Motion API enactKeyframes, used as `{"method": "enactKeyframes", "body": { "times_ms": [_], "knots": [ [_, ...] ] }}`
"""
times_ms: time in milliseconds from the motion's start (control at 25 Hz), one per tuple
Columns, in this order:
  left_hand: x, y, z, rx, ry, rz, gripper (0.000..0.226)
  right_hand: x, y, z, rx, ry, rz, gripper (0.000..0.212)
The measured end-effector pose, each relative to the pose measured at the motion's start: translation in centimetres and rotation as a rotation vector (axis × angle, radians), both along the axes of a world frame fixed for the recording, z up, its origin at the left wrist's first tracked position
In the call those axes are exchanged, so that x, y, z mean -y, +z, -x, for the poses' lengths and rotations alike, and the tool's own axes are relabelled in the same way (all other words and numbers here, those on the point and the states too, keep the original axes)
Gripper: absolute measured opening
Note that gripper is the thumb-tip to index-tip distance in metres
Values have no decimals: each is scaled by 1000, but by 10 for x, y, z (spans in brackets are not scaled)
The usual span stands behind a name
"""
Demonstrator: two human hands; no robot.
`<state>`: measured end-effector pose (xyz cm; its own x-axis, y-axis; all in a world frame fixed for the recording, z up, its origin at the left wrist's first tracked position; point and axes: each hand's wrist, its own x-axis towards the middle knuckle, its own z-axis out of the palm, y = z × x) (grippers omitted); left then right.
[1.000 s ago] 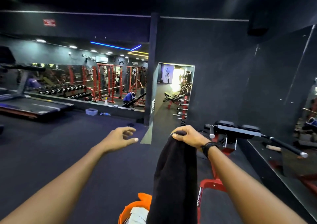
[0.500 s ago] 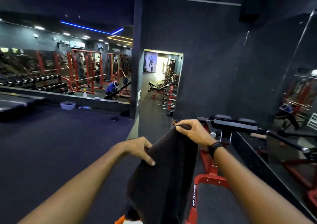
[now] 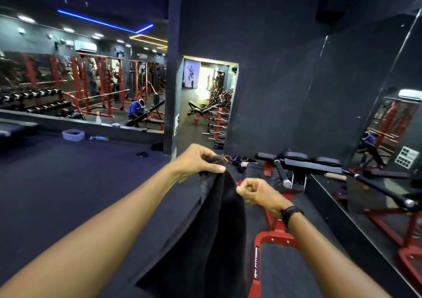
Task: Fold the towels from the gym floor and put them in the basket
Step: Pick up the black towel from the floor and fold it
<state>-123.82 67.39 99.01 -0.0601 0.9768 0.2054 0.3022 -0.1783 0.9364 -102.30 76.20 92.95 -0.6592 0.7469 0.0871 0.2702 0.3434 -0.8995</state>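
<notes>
A black towel (image 3: 214,233) hangs in front of me, held up at chest height and draping down past the bottom of the head view. My left hand (image 3: 196,160) pinches its top edge between thumb and fingers. My right hand (image 3: 258,192) is closed on the towel's right edge just below and to the right, a black band on its wrist. The two hands are close together. The basket is out of view.
A red-framed bench machine (image 3: 285,176) with black pads stands right behind the towel. A mirror wall (image 3: 388,138) runs along the right. Dark rubber floor (image 3: 68,183) spreads left, with a small tub (image 3: 73,135) by a low ledge. A doorway (image 3: 207,96) opens ahead.
My left hand came in from open air and took the towel's top edge. My right hand dropped lower onto the right edge. The view swung left to right and the orange basket left the frame.
</notes>
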Motion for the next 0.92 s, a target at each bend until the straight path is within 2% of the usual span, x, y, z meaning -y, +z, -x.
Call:
{"method": "enactKeyframes", "body": {
  "times_ms": [40, 120, 160, 240, 320, 400, 480, 520, 680, 760, 840, 920],
  "knots": [
    [-7, 5, -5, -32, -16, -4, 20, -1, 0, 10, -29, 46, 29, 15],
    [-18, 8, -10, -127, -58, -3, 23, -6, 5, 28, -90, 124, 6, 27],
    [-22, 6, -11, -157, -58, -5, 25, -7, 8, 36, -102, 157, -23, 25],
    [-27, -1, -6, -122, 1, -26, 30, -12, 13, 48, -134, 187, -50, 16],
    [-28, -15, 7, -34, 53, -37, 34, -20, 12, 54, -204, 122, -40, 16],
    [-27, -33, 21, -69, 53, -1, 26, -26, 11, 56, -321, 85, 13, 6],
    [-28, -46, 25, -87, 79, 22, 8, -32, 14, 57, -371, 74, 44, 4],
    [-31, -48, 24, -75, 115, -4, 4, -33, 18, 58, -363, 74, 5, 6],
    [-49, -50, 13, -223, 177, -146, 21, -34, 32, 69, -304, 20, -222, 12],
    [-52, -60, 6, -130, 151, -169, 20, -37, 36, 68, -297, 19, -196, 11],
    [-54, -68, 4, -46, 192, -214, 20, -42, 40, 63, -112, 93, -252, 10],
    [-58, -69, 5, -47, 195, -226, 16, -50, 43, 57, 186, 80, -475, 15]
  ]
}}
